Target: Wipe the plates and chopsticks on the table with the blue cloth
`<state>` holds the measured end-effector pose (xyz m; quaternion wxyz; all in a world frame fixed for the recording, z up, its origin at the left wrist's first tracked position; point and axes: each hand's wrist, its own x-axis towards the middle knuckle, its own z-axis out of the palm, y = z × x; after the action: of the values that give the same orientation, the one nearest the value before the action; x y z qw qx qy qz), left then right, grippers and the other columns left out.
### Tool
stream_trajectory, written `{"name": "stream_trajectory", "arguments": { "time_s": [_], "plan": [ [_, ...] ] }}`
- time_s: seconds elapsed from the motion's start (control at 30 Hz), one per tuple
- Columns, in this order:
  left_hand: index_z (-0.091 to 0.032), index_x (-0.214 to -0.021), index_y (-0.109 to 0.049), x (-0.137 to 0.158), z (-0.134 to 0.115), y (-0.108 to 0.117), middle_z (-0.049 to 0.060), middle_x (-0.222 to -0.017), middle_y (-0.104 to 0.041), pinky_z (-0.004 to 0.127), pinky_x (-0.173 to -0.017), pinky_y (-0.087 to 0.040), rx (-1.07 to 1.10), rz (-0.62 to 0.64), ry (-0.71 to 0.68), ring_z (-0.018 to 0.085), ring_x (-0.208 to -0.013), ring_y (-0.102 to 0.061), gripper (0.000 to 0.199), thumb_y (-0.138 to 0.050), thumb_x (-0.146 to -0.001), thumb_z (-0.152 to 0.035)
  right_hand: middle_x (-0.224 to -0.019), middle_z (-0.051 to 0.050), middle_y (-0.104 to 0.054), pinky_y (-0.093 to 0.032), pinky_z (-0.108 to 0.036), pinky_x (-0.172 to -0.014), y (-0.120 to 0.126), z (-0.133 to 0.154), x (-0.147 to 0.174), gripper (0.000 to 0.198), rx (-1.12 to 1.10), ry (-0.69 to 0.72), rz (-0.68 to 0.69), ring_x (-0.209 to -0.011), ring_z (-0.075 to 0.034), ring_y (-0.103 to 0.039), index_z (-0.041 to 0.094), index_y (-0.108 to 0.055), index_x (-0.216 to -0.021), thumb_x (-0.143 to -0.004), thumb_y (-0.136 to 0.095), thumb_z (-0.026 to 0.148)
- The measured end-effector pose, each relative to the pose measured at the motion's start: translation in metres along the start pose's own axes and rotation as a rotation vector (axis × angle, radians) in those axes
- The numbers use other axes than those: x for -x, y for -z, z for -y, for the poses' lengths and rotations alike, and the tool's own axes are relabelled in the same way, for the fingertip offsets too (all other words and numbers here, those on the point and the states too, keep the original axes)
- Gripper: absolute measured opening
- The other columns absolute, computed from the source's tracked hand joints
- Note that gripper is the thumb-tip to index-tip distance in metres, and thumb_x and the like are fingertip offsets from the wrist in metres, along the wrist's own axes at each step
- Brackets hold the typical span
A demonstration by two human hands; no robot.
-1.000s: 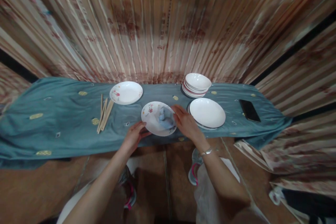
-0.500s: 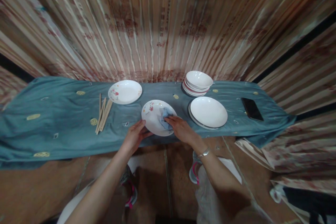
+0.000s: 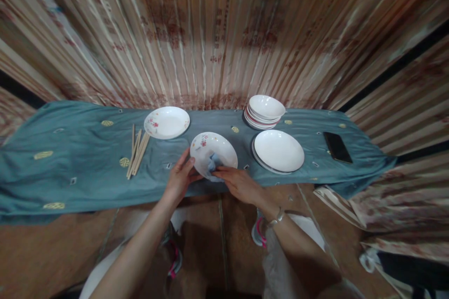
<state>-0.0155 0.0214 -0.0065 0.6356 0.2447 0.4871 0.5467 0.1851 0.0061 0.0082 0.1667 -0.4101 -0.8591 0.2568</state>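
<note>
My left hand [image 3: 180, 178] pinches the floral plate [image 3: 213, 154] at its near-left rim, close to the surface [image 3: 70, 168] front edge. My right hand [image 3: 238, 183] grip presses the blue cloth [image 3: 212, 163] into it. Chopsticks [image 3: 137, 152] left, stacked white plates [image 3: 278, 150] right; open cloth between.

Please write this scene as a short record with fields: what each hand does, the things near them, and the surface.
left hand: grips the near-left rim of the floral plate
right hand: presses a blue cloth on the plate's near edge
other plates: one floral plate behind left; plain white plate to the right; stack of bowls behind it
chopsticks: loose bundle lying left of the hands
phone: dark, flat, far right
surface: teal cloth-covered table
backdrop: striped curtain
</note>
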Motion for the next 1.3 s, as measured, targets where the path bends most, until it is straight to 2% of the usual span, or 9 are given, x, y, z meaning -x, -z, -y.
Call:
{"name": "stream_trajectory", "arguments": {
  "time_s": [0.17,0.33,0.43,0.53,0.6,0.7,0.9,1.1,1.3],
  "plan": [
    [-0.026,-0.130,-0.057,-0.002,0.002,-0.001,0.004,-0.096,-0.073,0.025,-0.054,-0.055,-0.028,-0.031,-0.036,0.016,-0.067,-0.067,0.068,-0.078,-0.066,-0.032,-0.143,-0.006,-0.050,-0.034,-0.037,-0.113,-0.012,0.008,-0.015,0.054,-0.232,0.104,-0.057,-0.133,-0.016,-0.045,0.020,-0.050,-0.136,-0.088,-0.035,0.003],
    [-0.026,-0.125,-0.062,-0.005,0.006,-0.002,0.003,-0.102,-0.073,0.025,-0.054,-0.057,-0.034,-0.037,-0.070,0.015,-0.067,-0.067,0.059,-0.076,-0.068,-0.033,-0.150,-0.002,-0.040,-0.025,-0.038,-0.118,-0.022,0.015,-0.036,0.056,-0.330,0.094,-0.130,-0.140,-0.015,-0.034,0.025,-0.041,-0.143,-0.090,-0.034,0.006],
    [-0.024,-0.119,-0.066,-0.007,0.007,-0.002,0.005,-0.115,-0.070,0.026,-0.062,-0.059,-0.038,-0.053,-0.113,0.019,-0.084,-0.069,0.051,-0.075,-0.070,-0.034,-0.155,-0.002,-0.031,-0.020,-0.037,-0.119,-0.025,0.017,-0.047,0.061,-0.343,0.094,-0.152,-0.143,-0.014,-0.027,0.024,-0.036,-0.146,-0.088,-0.036,0.005],
    [-0.021,-0.114,-0.068,-0.009,0.007,-0.002,0.006,-0.123,-0.066,0.028,-0.075,-0.059,-0.053,-0.070,-0.151,0.024,-0.108,-0.064,0.045,-0.075,-0.071,-0.033,-0.157,-0.005,-0.025,-0.017,-0.036,-0.120,-0.027,0.017,-0.056,0.064,-0.342,0.088,-0.164,-0.145,-0.014,-0.022,0.020,-0.032,-0.147,-0.086,-0.037,0.004],
    [-0.022,-0.112,-0.069,-0.008,0.007,-0.002,0.006,-0.125,-0.065,0.029,-0.079,-0.059,-0.072,-0.075,-0.173,0.026,-0.113,-0.061,0.044,-0.076,-0.069,-0.031,-0.158,-0.005,-0.023,-0.016,-0.037,-0.120,-0.028,0.015,-0.060,0.065,-0.330,0.080,-0.179,-0.146,-0.015,-0.019,0.019,-0.029,-0.148,-0.086,-0.037,0.004],
    [-0.023,-0.113,-0.069,-0.006,0.005,-0.004,0.006,-0.123,-0.066,0.032,-0.073,-0.060,-0.109,-0.057,-0.169,0.027,-0.106,-0.064,0.049,-0.078,-0.066,-0.030,-0.159,-0.005,-0.019,-0.016,-0.039,-0.120,-0.028,0.012,-0.066,0.067,-0.292,0.067,-0.201,-0.147,-0.016,-0.015,0.020,-0.025,-0.150,-0.086,-0.036,0.004],
    [-0.020,-0.119,-0.066,-0.003,0.006,-0.011,0.005,-0.099,-0.072,0.036,-0.071,-0.061,-0.130,-0.063,-0.120,0.024,-0.088,-0.068,0.059,-0.081,-0.062,-0.029,-0.161,-0.006,-0.007,-0.017,-0.042,-0.120,-0.026,0.000,-0.078,0.067,-0.216,0.024,-0.269,-0.148,-0.020,-0.008,0.018,-0.020,-0.151,-0.087,-0.037,0.008],
    [-0.023,-0.127,-0.060,-0.001,0.006,-0.014,0.005,-0.104,-0.072,0.034,-0.070,-0.060,-0.148,0.004,-0.140,0.025,-0.091,-0.068,0.068,-0.080,-0.063,-0.033,-0.161,-0.003,-0.007,-0.016,-0.040,-0.120,-0.022,-0.015,-0.084,0.071,-0.211,-0.019,-0.315,-0.148,-0.019,-0.006,0.017,-0.018,-0.151,-0.083,-0.038,0.007],
    [-0.023,-0.129,-0.059,0.001,0.003,-0.015,0.006,-0.110,-0.071,0.032,-0.066,-0.060,-0.177,0.032,-0.132,0.025,-0.091,-0.067,0.069,-0.078,-0.064,-0.035,-0.161,-0.011,-0.007,-0.018,-0.043,-0.120,-0.020,-0.036,-0.080,0.071,-0.111,-0.037,-0.327,-0.148,-0.022,-0.007,0.009,-0.022,-0.149,-0.080,-0.038,0.006]
  ]
}}
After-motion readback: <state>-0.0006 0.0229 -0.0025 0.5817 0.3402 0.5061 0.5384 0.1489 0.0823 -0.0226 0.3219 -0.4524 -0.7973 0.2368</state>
